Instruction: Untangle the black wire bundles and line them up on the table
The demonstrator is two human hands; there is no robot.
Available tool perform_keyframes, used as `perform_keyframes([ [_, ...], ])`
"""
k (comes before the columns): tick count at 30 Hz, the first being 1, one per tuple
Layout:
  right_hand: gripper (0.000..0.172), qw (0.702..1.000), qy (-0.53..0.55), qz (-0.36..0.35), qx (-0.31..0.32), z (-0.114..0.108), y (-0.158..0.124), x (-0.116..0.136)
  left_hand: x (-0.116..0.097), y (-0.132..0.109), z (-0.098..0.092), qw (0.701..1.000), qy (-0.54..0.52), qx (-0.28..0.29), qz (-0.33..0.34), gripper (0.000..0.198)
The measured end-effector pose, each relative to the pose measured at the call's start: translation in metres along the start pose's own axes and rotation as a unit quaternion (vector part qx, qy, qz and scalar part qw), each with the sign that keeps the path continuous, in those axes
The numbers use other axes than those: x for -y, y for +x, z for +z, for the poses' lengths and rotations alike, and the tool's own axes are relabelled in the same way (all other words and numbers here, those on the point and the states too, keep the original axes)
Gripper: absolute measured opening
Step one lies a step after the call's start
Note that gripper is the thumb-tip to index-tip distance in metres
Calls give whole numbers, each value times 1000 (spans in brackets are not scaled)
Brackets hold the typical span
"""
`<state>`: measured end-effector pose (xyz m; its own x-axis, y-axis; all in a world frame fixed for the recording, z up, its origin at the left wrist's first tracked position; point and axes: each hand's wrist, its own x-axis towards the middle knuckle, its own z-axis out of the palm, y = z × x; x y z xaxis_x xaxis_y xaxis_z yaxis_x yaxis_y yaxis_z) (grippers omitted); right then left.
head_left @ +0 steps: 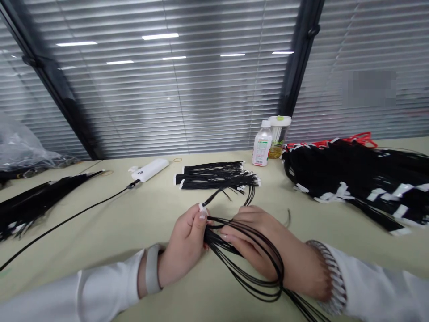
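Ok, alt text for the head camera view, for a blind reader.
Two hands in white sleeves hold a bundle of thin black cords above a table: the left hand pinches it beside a white tag, and the cords loop over the right hand. Behind lie tied cord bundles, a white device, a bottle and a black pile.

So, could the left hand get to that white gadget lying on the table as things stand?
Probably yes. Only bare table lies between the left hand and the white gadget. But its grip is closed on the black cords, so it would likely have to let go first.
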<state>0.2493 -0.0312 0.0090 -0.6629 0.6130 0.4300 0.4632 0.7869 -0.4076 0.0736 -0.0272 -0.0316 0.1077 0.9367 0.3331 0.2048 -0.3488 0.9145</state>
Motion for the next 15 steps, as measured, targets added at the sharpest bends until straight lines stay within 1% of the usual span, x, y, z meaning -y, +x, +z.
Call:
perform_keyframes([
  [3, 28, 997, 25, 33, 66, -3, 0, 6, -2, -3, -1, 998, 32, 22, 45, 38],
  [5, 27, 994, 39, 52, 82, -5, -1, 9, -2, -4, -2, 997, 51, 28, 57, 38],
  [11, 35, 994, 54, 70, 64, -1, -3, 7, -2, -6, -1, 991, 89, 45, 91, 37],
  [15, 34, 995, 52, 63, 64, -1, -3, 6, -1, -5, -1, 987, 96, 48, 116, 36],
])
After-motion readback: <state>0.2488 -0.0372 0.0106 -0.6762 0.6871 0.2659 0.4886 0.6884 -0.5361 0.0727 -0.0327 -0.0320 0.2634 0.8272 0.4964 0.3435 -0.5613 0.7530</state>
